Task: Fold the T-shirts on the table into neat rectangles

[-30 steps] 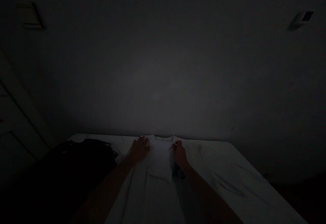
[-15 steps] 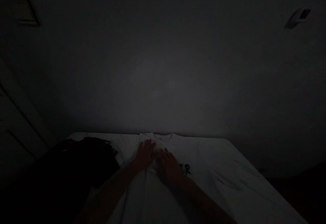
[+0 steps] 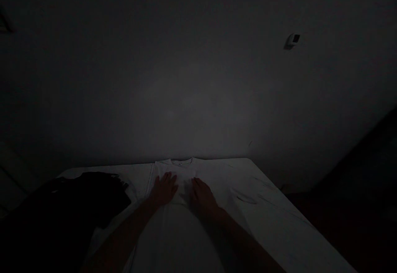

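Observation:
A white T-shirt [image 3: 182, 227] lies spread on the table, its collar at the far edge against the wall. My left hand [image 3: 164, 188] rests flat on the upper left of the shirt, fingers spread. Across a small gap, my right hand [image 3: 203, 196] lies on the shirt with its fingers stretched forward and close together. Neither hand has anything visibly gripped. Left of my left arm lies a dark garment [image 3: 93, 198] in a heap or stack; which of these, the dim light hides.
The pale, marble-patterned table [image 3: 273, 207] stands against a grey wall [image 3: 186, 78]. A small white device [image 3: 293, 39] is fixed on the wall at the upper right. The room is very dark, and the floor at the right barely shows.
My hands have moved apart on the shirt. Dark lettering that showed beside my right hand is no longer visible. The view has turned to the right.

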Demonstrator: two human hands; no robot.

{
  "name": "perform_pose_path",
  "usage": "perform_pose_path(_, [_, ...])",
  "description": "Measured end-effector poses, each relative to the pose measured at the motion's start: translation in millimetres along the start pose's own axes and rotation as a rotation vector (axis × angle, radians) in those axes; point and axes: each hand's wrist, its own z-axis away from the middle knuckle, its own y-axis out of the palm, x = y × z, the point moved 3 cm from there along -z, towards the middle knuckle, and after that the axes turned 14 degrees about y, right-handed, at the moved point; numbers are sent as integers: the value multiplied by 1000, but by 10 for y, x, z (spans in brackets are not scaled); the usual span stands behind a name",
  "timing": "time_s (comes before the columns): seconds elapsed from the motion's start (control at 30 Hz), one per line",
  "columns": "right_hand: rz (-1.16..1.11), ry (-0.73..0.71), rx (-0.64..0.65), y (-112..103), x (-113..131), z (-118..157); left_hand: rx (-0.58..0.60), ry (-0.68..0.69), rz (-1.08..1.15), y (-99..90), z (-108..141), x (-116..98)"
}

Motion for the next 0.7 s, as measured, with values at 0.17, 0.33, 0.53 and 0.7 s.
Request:
perform_pose_path(0.17, [67,529,-184,-613,-1185,181,-59,40,1,-60,-31,-305])
perform_pose_path(0.33, [50,1048,-125,-912,-2009,402,-15,6,28,-116,-58,-496])
perform_pose_path(0.53, [-77,1047,-1,-895,-2133,306,-47,10,48,-146,-114,-752])
perform_pose_path(0.7, [-179,937,-108,-938,-1990,207,-55,-4,58,-184,-38,-824])
